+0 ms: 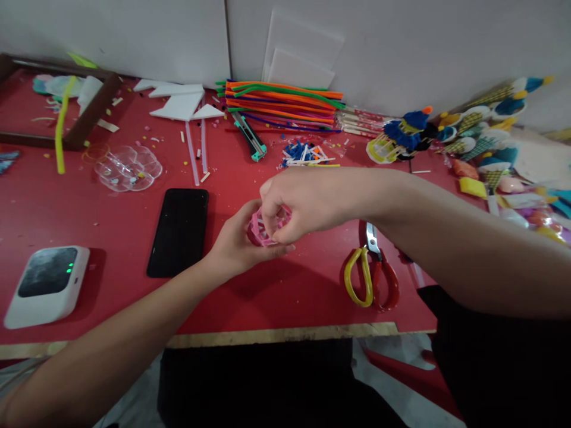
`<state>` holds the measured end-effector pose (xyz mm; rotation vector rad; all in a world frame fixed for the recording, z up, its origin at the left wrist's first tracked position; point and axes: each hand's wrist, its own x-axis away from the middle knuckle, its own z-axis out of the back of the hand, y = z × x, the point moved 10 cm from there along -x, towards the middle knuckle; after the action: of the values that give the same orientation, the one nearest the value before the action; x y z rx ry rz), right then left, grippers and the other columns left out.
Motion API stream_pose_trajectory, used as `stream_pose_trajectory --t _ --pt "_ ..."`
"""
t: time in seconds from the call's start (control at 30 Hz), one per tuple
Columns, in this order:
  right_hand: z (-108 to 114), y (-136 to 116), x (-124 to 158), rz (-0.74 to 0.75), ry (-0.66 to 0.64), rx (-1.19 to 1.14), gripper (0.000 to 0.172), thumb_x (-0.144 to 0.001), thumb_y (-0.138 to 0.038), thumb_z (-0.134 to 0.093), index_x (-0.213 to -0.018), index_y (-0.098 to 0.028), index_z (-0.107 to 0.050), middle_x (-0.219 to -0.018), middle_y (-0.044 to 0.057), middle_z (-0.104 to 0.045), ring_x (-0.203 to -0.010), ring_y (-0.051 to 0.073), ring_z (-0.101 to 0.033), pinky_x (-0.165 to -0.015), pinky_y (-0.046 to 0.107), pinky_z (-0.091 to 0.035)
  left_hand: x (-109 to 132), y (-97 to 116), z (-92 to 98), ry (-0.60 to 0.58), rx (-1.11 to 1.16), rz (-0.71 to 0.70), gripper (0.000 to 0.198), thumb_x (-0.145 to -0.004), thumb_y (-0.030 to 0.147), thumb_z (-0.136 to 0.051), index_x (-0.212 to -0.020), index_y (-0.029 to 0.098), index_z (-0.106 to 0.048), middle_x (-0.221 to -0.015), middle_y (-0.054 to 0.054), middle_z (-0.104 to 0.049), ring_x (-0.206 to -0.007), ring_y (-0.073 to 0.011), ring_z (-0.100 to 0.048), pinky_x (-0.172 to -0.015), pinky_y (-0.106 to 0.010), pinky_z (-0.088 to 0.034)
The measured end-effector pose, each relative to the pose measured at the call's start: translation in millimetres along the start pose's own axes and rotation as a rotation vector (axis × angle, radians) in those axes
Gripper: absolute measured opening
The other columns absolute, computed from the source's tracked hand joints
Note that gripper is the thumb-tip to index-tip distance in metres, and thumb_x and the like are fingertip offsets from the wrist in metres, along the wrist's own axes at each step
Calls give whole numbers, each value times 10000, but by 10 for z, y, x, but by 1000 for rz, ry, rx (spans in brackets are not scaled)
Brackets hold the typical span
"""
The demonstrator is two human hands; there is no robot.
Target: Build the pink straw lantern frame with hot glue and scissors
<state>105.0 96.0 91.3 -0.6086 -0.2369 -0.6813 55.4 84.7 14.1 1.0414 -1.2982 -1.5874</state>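
A small pink openwork cup-shaped piece (257, 228) is held just above the red table, near the middle of the view. My left hand (236, 242) wraps around its left and lower side, thumb along the near edge. From above, my right hand (300, 199) reaches over it with fingers curled into a pinch at its top. Whatever lies between those right fingertips is hidden. Left of my hands a black phone (178, 233) lies flat. To the right, scissors (371, 270) with one yellow and one red handle rest on the table.
Behind my hands lie cut blue and white bits (301, 153), a green-and-black box cutter (250, 138) and colourful pipe cleaners (283, 106). A clear flower-shaped tray (129, 169), a white device (49, 285) and a brown frame (87, 122) are left. Craft figures (484, 134) crowd the right.
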Motion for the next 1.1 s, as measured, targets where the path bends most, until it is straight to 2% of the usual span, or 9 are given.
stream_pose_trajectory --t 0.33,0.77,1.1 --pt "21 25 5 -51 -2 -16 93 -732 -151 -747 -664 -213 -764 -710 14 -688 -672 156 -578 -597 323 -359 4 8 7 5 -24 3 566 -619 372 -912 -1065 199 -610 -975 -45 -759 -846 -206 -720 -777 -326 -570" --pt "-21 26 -3 -36 -20 2 100 -742 -141 -722 -693 -205 -782 -744 29 -714 -717 171 -603 -611 325 -379 5 9 25 9 -69 3 592 -608 396 -927 -1073 198 -619 -995 -59 -773 -884 -235 -740 -798 -351 -595" --pt "3 24 4 -46 19 7 82 -718 -162 -728 -663 -211 -762 -723 34 -711 -662 168 -592 -554 327 -370 -3 45 19 -7 -87 -38 565 -630 385 -925 -1072 201 -625 -1003 -55 -782 -879 -229 -748 -799 -337 -610"
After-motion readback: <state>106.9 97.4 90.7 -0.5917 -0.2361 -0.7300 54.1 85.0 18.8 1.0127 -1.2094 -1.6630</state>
